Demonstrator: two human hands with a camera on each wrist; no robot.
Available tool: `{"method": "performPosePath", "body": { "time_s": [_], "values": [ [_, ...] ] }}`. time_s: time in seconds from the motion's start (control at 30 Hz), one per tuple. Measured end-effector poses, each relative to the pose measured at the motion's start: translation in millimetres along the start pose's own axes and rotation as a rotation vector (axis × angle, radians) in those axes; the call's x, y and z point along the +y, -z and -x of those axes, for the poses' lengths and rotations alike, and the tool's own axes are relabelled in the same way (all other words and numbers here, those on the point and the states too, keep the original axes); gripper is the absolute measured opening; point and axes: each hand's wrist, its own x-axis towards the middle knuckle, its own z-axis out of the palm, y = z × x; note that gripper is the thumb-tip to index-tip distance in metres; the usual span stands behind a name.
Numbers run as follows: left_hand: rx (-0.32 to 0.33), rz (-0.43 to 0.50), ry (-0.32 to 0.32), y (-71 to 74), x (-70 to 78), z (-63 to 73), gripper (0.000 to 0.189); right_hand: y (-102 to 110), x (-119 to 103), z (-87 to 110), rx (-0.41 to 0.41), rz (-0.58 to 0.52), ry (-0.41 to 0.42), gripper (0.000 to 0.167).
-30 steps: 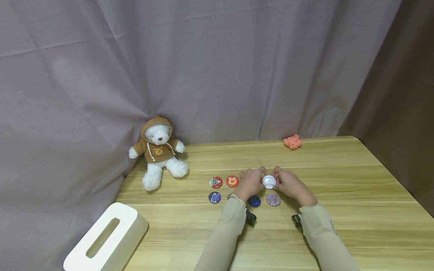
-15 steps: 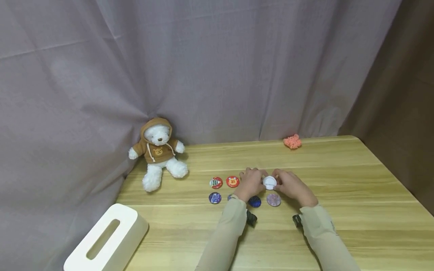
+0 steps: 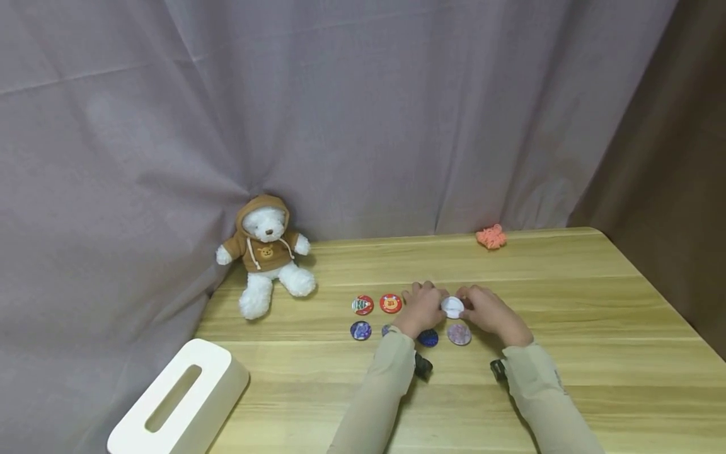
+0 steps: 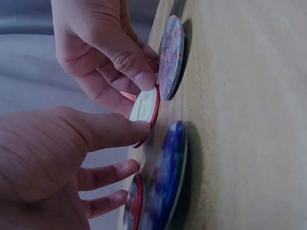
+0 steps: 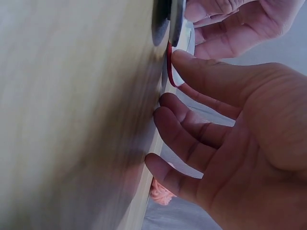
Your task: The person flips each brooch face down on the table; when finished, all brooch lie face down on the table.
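A round badge (image 3: 452, 308) lies back side up between my two hands, its back white and its rim red in the left wrist view. My left hand (image 3: 422, 309) pinches its left edge, thumb on the near side. On the opposite edge, my right hand (image 3: 492, 315) grips it with thumb and finger, the other fingers spread near the table. Closer to me sit a pale purple badge (image 3: 459, 334) and a dark blue badge (image 3: 428, 338). Under my left hand, another red-edged badge (image 4: 135, 203) shows in the left wrist view, partly hidden by the blue one.
Left of my hands lie two red badges, one with a green pattern (image 3: 362, 305) and one with a yellow figure (image 3: 391, 303), plus a blue-purple badge (image 3: 360, 330). A plush bear (image 3: 266, 252), a white tissue box (image 3: 212, 391) and a coral-coloured bundle (image 3: 491, 237) stand farther off.
The badge between my hands has tipped slightly and its white back looks flatter to the head camera. Both hands stay in nearly the same place.
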Motion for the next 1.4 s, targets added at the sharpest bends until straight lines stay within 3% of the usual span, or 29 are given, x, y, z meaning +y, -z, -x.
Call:
{"method": "performPosePath", "body": {
  "time_s": [0.47,0.6,0.9,1.17,1.4],
  "values": [
    [-0.016,0.001,0.016,10.9,0.0,-2.1,0.019,5,2,-8.6,-0.010,0.035,-0.001,0.014],
    [-0.006,0.027,0.017,12.8,-3.1,0.3,0.009,6,2,-8.8,-0.016,0.026,-0.014,0.018],
    [0.069,0.188,0.060,10.8,-19.3,13.4,0.037,8,-6,-12.6,-0.005,0.014,-0.010,0.028],
    [0.082,0.243,0.054,11.9,-35.6,26.4,0.051,2,-21,-23.4,-0.014,-0.008,0.017,0.027],
    [0.081,0.224,0.054,16.7,-51.6,33.3,0.053,-7,-35,-33.4,-0.034,-0.028,0.008,0.031]
  ]
}}
